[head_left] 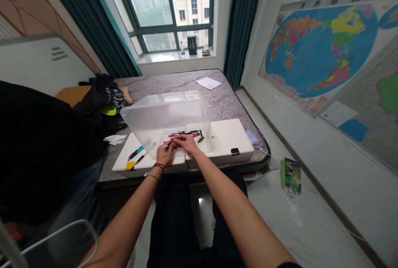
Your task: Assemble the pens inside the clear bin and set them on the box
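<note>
1. Left hand (164,154), seen from my remote seat, sits at the mouth of a translucent plastic bin (161,119). Its fingers are pinched closed on a pale pen (166,146), whose end pokes out to the left. A red bracelet (159,165) and a pale strap circle the wrist.
2. Right hand (188,143) meets the left fingertip to fingertip with its fingers curled downward. I cannot tell from this feed whether it grips the pen or only touches it.
3. The bin lies tipped on its side with the opening toward the person, resting across two white boards (224,135) laid edge to edge on a grey mattress (224,102).
4. Loose pens (183,134), red, blue and black, lie scattered on the board just beyond the knuckles, inside the bin's mouth.
5. On the left board, outside the bin, a blue pen (136,152) and a black pen (139,159) lie near a yellow tab (130,165) at the board's corner. A small black object (235,150) sits on the front edge of the right board.
6. A crumpled tissue (115,138) lies just beside the left board. A black bag (99,94) is heaped further left, and a sheet of paper (209,82) rests near the far edge of the mattress.
7. A world map (323,48) hangs on the right-hand wall, and a green packet (290,172) lies on the floor below it, well apart from both hands.
</note>
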Action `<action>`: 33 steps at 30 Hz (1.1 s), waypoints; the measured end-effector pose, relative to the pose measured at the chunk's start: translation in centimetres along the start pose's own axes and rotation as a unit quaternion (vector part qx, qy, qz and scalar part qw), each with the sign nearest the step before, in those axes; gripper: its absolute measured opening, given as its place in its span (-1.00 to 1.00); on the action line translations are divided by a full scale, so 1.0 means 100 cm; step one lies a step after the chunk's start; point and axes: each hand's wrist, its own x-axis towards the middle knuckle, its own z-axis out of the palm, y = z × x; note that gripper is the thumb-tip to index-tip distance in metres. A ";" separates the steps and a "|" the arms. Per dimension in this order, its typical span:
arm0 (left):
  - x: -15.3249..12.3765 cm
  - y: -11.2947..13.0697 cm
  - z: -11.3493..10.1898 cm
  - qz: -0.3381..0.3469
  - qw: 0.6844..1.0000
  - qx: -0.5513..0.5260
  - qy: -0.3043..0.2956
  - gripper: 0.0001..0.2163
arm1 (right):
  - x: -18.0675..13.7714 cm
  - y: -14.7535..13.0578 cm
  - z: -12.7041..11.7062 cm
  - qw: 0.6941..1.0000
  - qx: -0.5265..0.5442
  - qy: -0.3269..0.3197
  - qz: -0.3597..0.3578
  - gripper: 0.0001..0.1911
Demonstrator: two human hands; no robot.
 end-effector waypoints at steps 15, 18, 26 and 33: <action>-0.001 0.007 0.001 -0.027 0.997 -0.057 0.044 -0.52 | 0.000 -0.002 -0.001 0.996 0.033 0.086 0.008 -0.62; 0.000 0.008 -0.002 -0.043 0.992 -0.106 0.046 -0.49 | 0.003 -0.002 0.000 0.986 0.052 0.158 0.000 -0.61; 0.001 0.007 -0.009 -0.051 0.983 -0.160 0.071 -0.44 | 0.006 0.002 0.004 0.992 0.027 0.124 0.025 -0.61; 0.000 0.010 -0.009 -0.049 0.986 -0.148 0.050 -0.45 | 0.005 0.002 0.002 0.993 0.034 0.107 0.032 -0.63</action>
